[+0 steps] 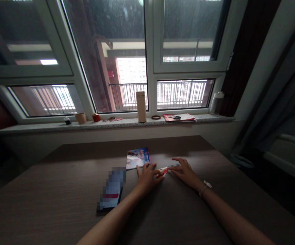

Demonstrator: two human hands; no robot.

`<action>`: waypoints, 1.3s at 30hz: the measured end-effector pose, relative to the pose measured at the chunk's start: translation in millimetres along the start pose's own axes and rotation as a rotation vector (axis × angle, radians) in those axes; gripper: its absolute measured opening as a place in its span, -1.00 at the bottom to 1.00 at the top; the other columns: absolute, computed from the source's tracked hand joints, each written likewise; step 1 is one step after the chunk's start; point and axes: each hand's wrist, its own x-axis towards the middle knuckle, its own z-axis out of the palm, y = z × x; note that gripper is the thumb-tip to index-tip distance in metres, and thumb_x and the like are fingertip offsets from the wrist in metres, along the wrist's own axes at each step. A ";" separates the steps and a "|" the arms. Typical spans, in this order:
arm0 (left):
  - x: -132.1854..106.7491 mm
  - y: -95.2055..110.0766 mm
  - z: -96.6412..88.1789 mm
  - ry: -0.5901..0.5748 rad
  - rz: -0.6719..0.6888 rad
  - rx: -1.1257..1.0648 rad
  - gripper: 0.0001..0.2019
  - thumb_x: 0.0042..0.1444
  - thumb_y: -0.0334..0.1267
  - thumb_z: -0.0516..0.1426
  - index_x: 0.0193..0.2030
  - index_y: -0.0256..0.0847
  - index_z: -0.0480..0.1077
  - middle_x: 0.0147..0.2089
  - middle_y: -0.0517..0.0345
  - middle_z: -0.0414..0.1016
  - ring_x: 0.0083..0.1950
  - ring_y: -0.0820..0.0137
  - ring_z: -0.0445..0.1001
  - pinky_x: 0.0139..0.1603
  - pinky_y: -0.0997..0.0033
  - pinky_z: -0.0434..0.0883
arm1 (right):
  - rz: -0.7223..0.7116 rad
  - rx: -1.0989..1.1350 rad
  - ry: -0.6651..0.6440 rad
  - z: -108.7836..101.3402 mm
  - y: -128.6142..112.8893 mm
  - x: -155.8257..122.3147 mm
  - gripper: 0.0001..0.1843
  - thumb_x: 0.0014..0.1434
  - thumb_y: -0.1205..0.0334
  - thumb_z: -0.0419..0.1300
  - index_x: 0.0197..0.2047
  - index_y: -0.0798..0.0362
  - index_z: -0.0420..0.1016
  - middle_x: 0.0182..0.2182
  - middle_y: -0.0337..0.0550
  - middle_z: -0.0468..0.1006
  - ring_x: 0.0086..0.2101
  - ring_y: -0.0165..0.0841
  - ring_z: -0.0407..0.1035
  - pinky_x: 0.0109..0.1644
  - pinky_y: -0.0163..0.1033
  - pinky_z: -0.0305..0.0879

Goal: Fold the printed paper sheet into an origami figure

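On the brown table (60,190), a small folded piece of red and white paper (163,171) lies between my two hands. My left hand (147,177) rests on the table with its fingers bent, and its fingertips press on the paper's left part. My right hand (184,172) lies flat with fingers stretched out, its fingertips touching the paper's right end. A bracelet sits on my right wrist.
A colourful booklet (137,158) lies just behind my left hand. A dark phone (111,194) lies to its left. On the window sill (35,127) stand a tall beige flask (141,106), a paper cup (80,118), a small red pot (96,117) and red papers (179,117).
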 end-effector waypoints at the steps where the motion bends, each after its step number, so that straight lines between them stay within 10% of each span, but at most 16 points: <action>1: 0.0 0.1 -0.2 -0.001 0.001 0.001 -0.79 0.13 0.05 0.18 -0.10 0.25 0.51 0.29 0.28 0.26 0.35 -0.03 0.02 0.21 -0.54 -0.41 | -0.004 -0.016 -0.014 0.4 -1.5 -0.1 -0.74 0.23 0.00 0.11 -0.10 -0.25 0.60 0.20 -0.22 0.27 0.22 -0.18 0.00 0.34 0.03 -0.12; 15: -0.6 0.9 -1.6 0.009 0.014 0.015 -0.81 0.13 0.03 0.19 -0.11 0.24 0.51 0.27 0.28 0.29 0.33 -0.02 0.06 0.19 -0.57 -0.35 | 0.222 -0.108 0.068 3.4 -5.1 6.4 -0.74 0.21 0.02 0.11 -0.11 -0.31 0.59 0.13 -0.18 0.33 0.19 -0.12 0.06 0.27 0.09 0.00; 28: -6.1 3.0 -1.5 0.075 0.063 0.056 -0.80 0.17 -0.04 0.17 -0.06 0.23 0.49 0.27 0.22 0.29 0.33 0.01 0.08 0.22 -0.53 -0.29 | -0.084 -0.094 0.048 4.1 -8.1 -3.3 -0.72 0.22 0.10 0.14 -0.01 -0.30 0.54 0.14 -0.17 0.31 0.19 -0.16 0.07 0.29 0.03 0.00; 39: -4.1 1.0 -1.3 0.057 0.133 0.015 -0.78 0.16 -0.04 0.18 -0.05 0.27 0.49 0.28 0.22 0.26 0.33 0.07 0.08 0.28 -0.44 -0.27 | 0.077 -0.089 -0.007 3.8 -17.2 -1.0 -0.73 0.23 -0.02 0.11 -0.02 -0.39 0.52 0.11 -0.19 0.33 0.18 -0.17 0.08 0.31 0.13 -0.13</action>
